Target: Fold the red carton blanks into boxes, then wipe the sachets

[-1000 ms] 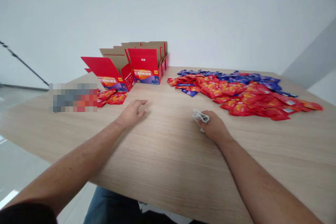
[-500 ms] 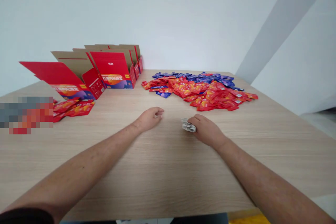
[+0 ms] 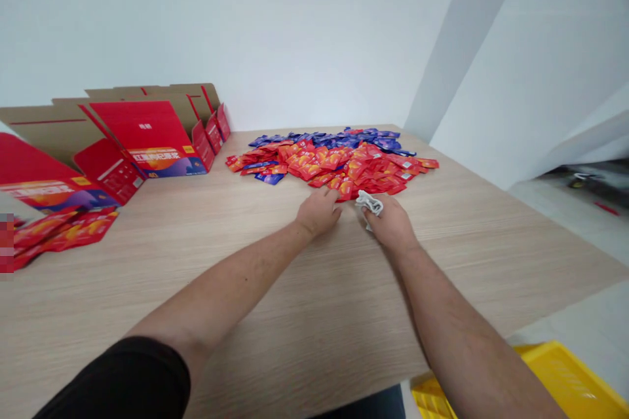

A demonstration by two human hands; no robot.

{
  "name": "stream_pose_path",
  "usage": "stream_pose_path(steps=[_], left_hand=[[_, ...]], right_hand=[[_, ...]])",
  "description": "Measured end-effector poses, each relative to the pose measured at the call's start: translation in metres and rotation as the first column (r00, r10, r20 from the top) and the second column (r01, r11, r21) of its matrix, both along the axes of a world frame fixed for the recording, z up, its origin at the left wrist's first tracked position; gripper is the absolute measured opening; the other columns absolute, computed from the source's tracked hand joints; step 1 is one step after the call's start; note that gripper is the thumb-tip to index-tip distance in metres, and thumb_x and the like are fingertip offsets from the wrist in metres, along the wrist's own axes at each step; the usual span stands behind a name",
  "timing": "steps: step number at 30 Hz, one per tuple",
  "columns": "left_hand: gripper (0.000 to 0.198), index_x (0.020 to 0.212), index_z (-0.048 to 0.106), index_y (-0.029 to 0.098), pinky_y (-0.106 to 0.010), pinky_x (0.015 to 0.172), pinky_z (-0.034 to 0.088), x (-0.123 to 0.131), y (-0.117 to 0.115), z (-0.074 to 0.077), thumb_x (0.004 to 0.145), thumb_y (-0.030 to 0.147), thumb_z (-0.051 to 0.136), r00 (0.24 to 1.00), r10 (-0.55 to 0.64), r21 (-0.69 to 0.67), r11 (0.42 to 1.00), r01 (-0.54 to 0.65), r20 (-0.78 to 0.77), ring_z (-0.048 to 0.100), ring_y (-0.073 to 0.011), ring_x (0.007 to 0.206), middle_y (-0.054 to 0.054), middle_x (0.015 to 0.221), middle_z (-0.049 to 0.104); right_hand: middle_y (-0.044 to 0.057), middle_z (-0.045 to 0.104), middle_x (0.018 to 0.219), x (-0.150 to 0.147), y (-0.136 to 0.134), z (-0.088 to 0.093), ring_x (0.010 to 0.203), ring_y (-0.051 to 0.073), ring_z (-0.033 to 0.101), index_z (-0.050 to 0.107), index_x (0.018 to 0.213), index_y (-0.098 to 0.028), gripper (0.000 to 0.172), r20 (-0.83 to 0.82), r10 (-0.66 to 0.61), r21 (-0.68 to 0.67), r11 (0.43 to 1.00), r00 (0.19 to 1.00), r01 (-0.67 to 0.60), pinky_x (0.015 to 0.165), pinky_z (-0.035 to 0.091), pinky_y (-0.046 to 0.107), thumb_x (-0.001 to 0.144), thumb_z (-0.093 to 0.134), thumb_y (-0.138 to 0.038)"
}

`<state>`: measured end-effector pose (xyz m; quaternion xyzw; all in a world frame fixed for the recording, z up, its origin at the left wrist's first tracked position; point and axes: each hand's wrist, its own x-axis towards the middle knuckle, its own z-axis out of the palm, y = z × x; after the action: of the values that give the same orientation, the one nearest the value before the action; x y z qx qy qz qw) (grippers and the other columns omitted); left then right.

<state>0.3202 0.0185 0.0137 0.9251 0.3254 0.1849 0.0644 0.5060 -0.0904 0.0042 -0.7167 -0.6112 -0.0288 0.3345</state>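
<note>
My right hand (image 3: 392,221) is closed round a crumpled white cloth (image 3: 369,202), close to the tabletop. Just to its left, my left hand (image 3: 317,212) holds nothing, its thumb and fingers apart, the fingertips at the near edge of a pile of red sachets (image 3: 361,170). Whether those fingertips touch a sachet I cannot tell. Blue-purple sachets (image 3: 339,139) lie behind the red ones, and a few are mixed in at the pile's left end.
Red cartons (image 3: 142,127) with raised flaps stand in rows at the left. More red sachets (image 3: 73,229) lie before them, beside a blurred-out patch. A yellow crate (image 3: 570,373) is below the wooden table's (image 3: 255,340) right front edge.
Both hands have moved forward to the near edge of the red sachets, the right still holding the cloth. The view has turned right, bringing more of the yellow crate into sight.
</note>
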Motion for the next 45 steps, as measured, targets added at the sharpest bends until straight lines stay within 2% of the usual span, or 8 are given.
stream_pose_path(steps=[10, 18, 24, 29, 33, 37, 41, 45], left_hand=[[0.029, 0.116, 0.068, 0.012, -0.048, 0.109, 0.044, 0.044, 0.017, 0.005, 0.097, 0.017, 0.046, 0.999, 0.020, 0.005, 1.000, -0.020, 0.051, 0.056, -0.0337, 0.127, -0.022, 0.126, 0.065], [0.006, 0.083, 0.057, 0.021, -0.043, 0.106, 0.048, -0.043, -0.014, 0.017, 0.088, 0.023, 0.058, 0.926, 0.193, -0.259, 0.960, -0.109, 0.325, 0.061, -0.0274, 0.109, -0.012, 0.103, 0.065], [0.011, 0.081, 0.042, 0.024, -0.043, 0.077, 0.060, -0.124, -0.047, 0.007, 0.087, 0.023, 0.051, 0.595, 0.630, -0.715, 0.687, -0.129, 0.498, 0.064, -0.0210, 0.073, -0.001, 0.072, 0.055], [0.007, 0.090, 0.047, 0.022, -0.039, 0.066, 0.064, -0.165, -0.070, 0.013, 0.088, 0.020, 0.052, 0.386, 0.803, -0.891, 0.393, 0.229, 0.454, 0.070, -0.0193, 0.070, -0.006, 0.084, 0.069], [0.007, 0.091, 0.049, 0.021, -0.037, 0.066, 0.064, -0.183, -0.084, 0.017, 0.092, 0.017, 0.055, 0.305, 0.854, -0.781, 0.172, 0.600, 0.422, 0.073, -0.0202, 0.075, -0.008, 0.093, 0.073], [0.014, 0.089, 0.050, 0.019, -0.039, 0.069, 0.063, -0.193, -0.089, 0.007, 0.081, 0.012, 0.060, 0.329, 0.793, -0.682, 0.143, 0.717, 0.513, 0.075, -0.0269, 0.089, -0.011, 0.095, 0.073], [0.027, 0.084, 0.058, 0.017, -0.037, 0.067, 0.061, -0.196, -0.082, -0.006, 0.059, 0.010, 0.065, 0.349, 0.727, -0.614, 0.126, 0.779, 0.591, 0.069, -0.0231, 0.075, -0.007, 0.082, 0.070], [0.017, 0.084, 0.066, 0.014, -0.029, 0.064, 0.057, -0.191, -0.075, -0.007, 0.071, 0.023, 0.070, 0.278, 0.827, -0.612, 0.099, 0.784, 0.489, 0.066, -0.0190, 0.068, -0.006, 0.077, 0.068]], right_hand=[[0.011, 0.073, 0.102, 0.010, 0.004, -0.006, 0.102, 0.026, 0.064, 0.067, 0.100, -0.021, 0.017, -0.069, -0.163, 0.030, 0.986, 0.984, 0.166, 0.091, 0.050, 0.037, 0.092, 0.059, -0.033], [0.011, 0.074, 0.101, 0.007, 0.002, -0.003, 0.101, 0.026, 0.066, 0.069, 0.096, -0.021, 0.016, -0.157, -0.144, 0.037, 0.988, 0.977, 0.152, 0.092, 0.051, 0.039, 0.088, 0.061, -0.033], [0.012, 0.077, 0.105, -0.023, -0.005, 0.009, 0.098, 0.029, 0.070, 0.071, 0.104, -0.021, 0.024, -0.227, -0.063, 0.045, 0.996, 0.972, 0.075, 0.086, 0.053, 0.043, 0.092, 0.058, -0.037], [0.010, 0.077, 0.104, -0.087, -0.001, 0.035, 0.097, 0.027, 0.070, 0.074, 0.104, -0.022, 0.026, -0.193, 0.111, 0.080, 0.992, 0.975, -0.097, 0.086, 0.054, 0.041, 0.091, 0.059, -0.038], [0.010, 0.075, 0.100, -0.143, 0.013, 0.052, 0.096, 0.027, 0.067, 0.073, 0.103, -0.021, 0.025, -0.078, 0.263, 0.173, 0.954, 0.962, -0.246, 0.086, 0.053, 0.040, 0.093, 0.059, -0.039], [0.009, 0.074, 0.098, -0.183, 0.027, 0.042, 0.096, 0.026, 0.066, 0.070, 0.098, -0.022, 0.012, -0.033, 0.375, 0.215, 0.908, 0.926, -0.360, 0.086, 0.053, 0.040, 0.089, 0.063, -0.028], [0.008, 0.072, 0.095, -0.205, 0.024, 0.018, 0.093, 0.025, 0.065, 0.068, 0.100, -0.023, 0.013, -0.029, 0.528, 0.185, 0.837, 0.849, -0.514, 0.083, 0.054, 0.038, 0.088, 0.064, -0.019], [0.008, 0.071, 0.100, -0.212, 0.011, 0.008, 0.096, 0.024, 0.064, 0.067, 0.105, -0.023, 0.019, 0.002, 0.699, 0.161, 0.706, 0.715, -0.690, 0.085, 0.055, 0.037, 0.088, 0.067, -0.016]])
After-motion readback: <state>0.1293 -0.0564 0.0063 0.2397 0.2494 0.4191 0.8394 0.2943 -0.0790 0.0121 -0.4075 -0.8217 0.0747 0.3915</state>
